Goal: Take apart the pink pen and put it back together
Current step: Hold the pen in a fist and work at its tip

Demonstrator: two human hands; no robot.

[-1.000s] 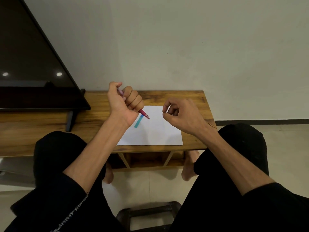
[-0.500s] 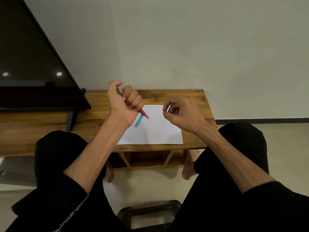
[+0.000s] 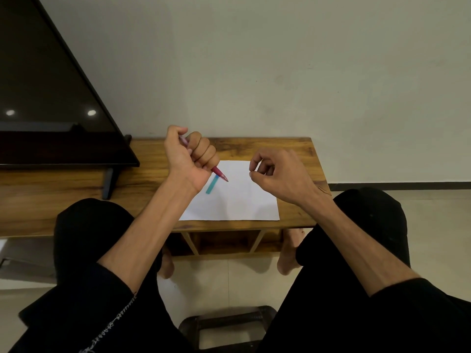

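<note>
My left hand (image 3: 190,157) grips the pink pen (image 3: 219,173) in a fist above the table, thumb near the pen's upper end. Its dark pink tip sticks out below my fingers and points right and down over the white sheet of paper (image 3: 237,197). Most of the barrel is hidden inside the fist. My right hand (image 3: 276,173) hovers to the right of the tip, a gap apart, with fingers curled and thumb close to the index finger. Whether it pinches a small part I cannot tell. A teal pen (image 3: 212,184) lies on the paper under the pink tip.
The paper lies on a low wooden table (image 3: 298,149) against a pale wall. A dark television (image 3: 51,98) on a stand occupies the table's left part. My knees in black trousers flank the table's front, with a dark stool (image 3: 226,324) on the floor between them.
</note>
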